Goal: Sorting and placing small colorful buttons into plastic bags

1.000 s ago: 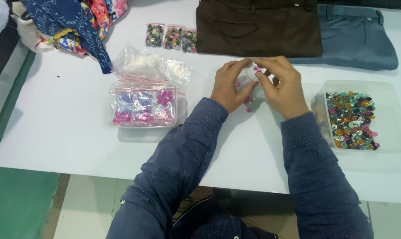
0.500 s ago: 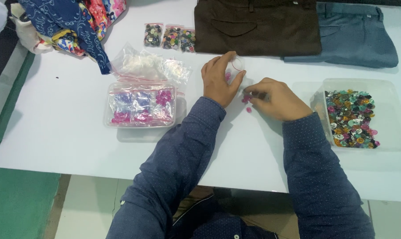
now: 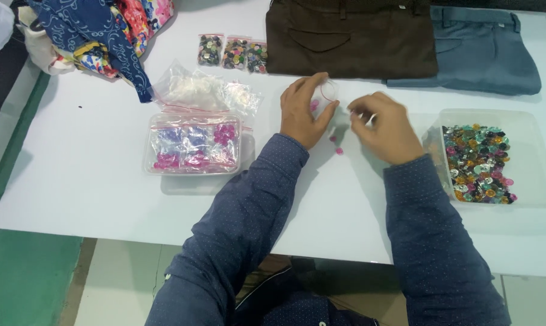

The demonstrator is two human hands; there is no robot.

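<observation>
Pink buttons (image 3: 336, 145) lie loose on the surface (image 3: 92, 145) as my left hand (image 3: 303, 111) holds a small clear bag (image 3: 325, 96) open and my right hand (image 3: 386, 127) pinches one, judging it must go into the bag's mouth.

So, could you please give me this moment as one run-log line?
left hand: holds small clear bag | right hand: fingers pinched, contents unclear | pink buttons: loose on table

Small bag (image 3: 324, 99) behind left hand (image 3: 303, 115)

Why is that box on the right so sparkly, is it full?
Partly full. The clear box holds a heap of mixed buttons on one side; the rest is bare.
</observation>
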